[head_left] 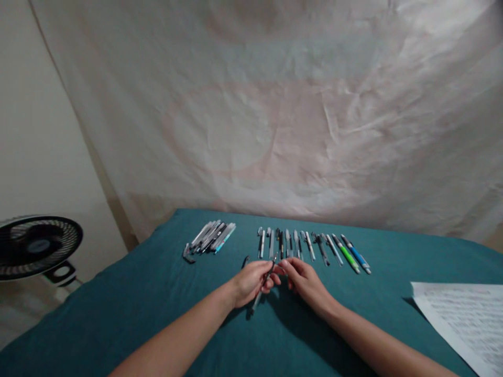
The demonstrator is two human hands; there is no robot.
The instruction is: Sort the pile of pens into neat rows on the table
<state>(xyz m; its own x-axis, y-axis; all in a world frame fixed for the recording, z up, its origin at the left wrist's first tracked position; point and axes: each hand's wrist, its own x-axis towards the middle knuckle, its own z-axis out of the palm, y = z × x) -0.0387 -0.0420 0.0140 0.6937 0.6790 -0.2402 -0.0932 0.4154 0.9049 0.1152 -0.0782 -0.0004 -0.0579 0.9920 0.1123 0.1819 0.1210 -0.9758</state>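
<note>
My left hand (251, 281) is closed around a slim dark pen (262, 289) that slants down toward me over the teal cloth. My right hand (302, 278) meets it from the right, fingertips pinched at the pen's upper end near my left thumb. Just beyond my hands lies a row of several pens (310, 247), side by side, with a green one (348, 254) and a blue one (357, 253) at the right end. A small dark pen cap (245, 260) lies on the cloth left of the row.
A loose bundle of several pens (210, 238) lies at the back left of the teal-covered table (137, 303). Printed paper sheets (463, 314) rest at the right edge. A black fan (37, 246) stands off the table to the left. A wrinkled white sheet hangs behind.
</note>
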